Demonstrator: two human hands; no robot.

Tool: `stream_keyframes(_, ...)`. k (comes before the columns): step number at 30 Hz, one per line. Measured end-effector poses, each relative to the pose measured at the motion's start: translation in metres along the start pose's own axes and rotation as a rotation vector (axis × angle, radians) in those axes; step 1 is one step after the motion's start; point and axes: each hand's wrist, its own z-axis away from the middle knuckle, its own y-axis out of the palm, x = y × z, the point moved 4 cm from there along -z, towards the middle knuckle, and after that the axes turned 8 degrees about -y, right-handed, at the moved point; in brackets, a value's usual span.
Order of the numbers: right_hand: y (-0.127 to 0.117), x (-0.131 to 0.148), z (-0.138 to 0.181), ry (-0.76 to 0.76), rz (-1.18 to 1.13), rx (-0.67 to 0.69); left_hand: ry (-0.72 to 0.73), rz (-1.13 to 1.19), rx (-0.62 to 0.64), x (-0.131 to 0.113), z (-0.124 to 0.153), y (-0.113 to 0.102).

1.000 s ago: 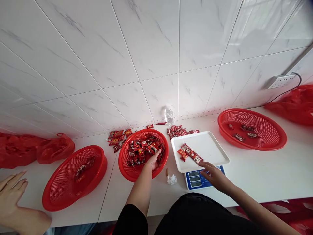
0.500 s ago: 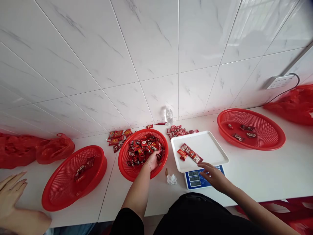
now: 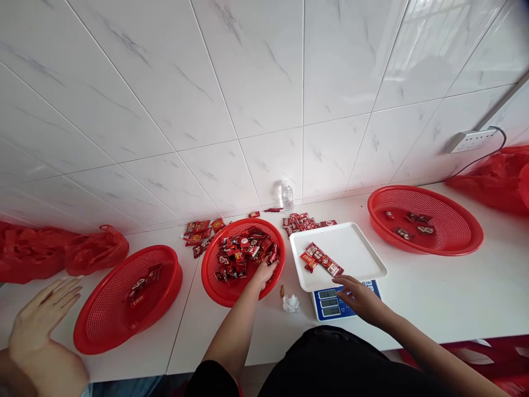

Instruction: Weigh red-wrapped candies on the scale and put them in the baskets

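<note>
My left hand [image 3: 263, 272] reaches into the middle red basket [image 3: 215, 286], which is full of red candy packets [image 3: 242, 252]; its fingers curl into the pile near the basket's right side. My right hand [image 3: 359, 298] lies over the blue scale [image 3: 330, 302], fingers stretched toward the front edge of the white tray [image 3: 355, 248] on the scale. A few red packets [image 3: 320, 258] lie on that tray, just beyond the fingertips.
A red basket [image 3: 103, 325] with a few packets stands at left, another [image 3: 450, 242] at right. Loose packets [image 3: 303, 221] and a small water bottle [image 3: 286, 197] sit by the wall. Another person's open hand [image 3: 43, 325] hovers at far left. Red bags [image 3: 61, 251] and a crumpled paper [image 3: 291, 303] lie about.
My left hand has drawn back slightly toward the basket's near right rim. The other person's hand at far left has moved right and up. My right hand has barely moved.
</note>
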Motion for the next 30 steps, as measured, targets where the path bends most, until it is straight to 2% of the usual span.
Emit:
stream_keyframes(6, -0.003, 0.001, 0.004, 0.016, -0.011, -0.010, -0.094, 0.233, 0.006, 0.008, -0.003, -0.009)
stream_keyframes(11, -0.003, -0.001, 0.005, 0.034, -0.009, 0.001, -0.004, 0.326, -0.061, -0.013, 0.009, -0.021)
stream_keyframes(14, -0.002, -0.003, 0.005, 0.026, 0.008, 0.008, 0.051, 0.347, -0.069, -0.030, 0.018, -0.017)
stream_keyframes(16, -0.002, -0.002, 0.005, 0.019, 0.006, 0.009, 0.086, 0.325, -0.028, -0.040, 0.024, -0.006)
stream_keyframes(19, -0.002, -0.002, 0.006, 0.018, -0.004, 0.008, 0.149, 0.218, 0.120, -0.049, 0.037, 0.026)
stream_keyframes(22, -0.003, -0.003, 0.006, 0.030, -0.001, 0.010, 0.171, 0.095, 0.248, -0.048, 0.050, 0.062)
stream_keyframes(25, -0.003, -0.004, 0.008, 0.037, 0.007, 0.009, 0.148, 0.083, 0.314, -0.046, 0.058, 0.090)
stream_keyframes(27, -0.004, -0.005, 0.009, 0.038, 0.005, 0.004, 0.141, 0.127, 0.331, -0.046, 0.060, 0.100)
stream_keyframes(30, -0.004, -0.007, 0.012, 0.038, -0.009, -0.007, 0.152, 0.158, 0.302, -0.050, 0.057, 0.104)
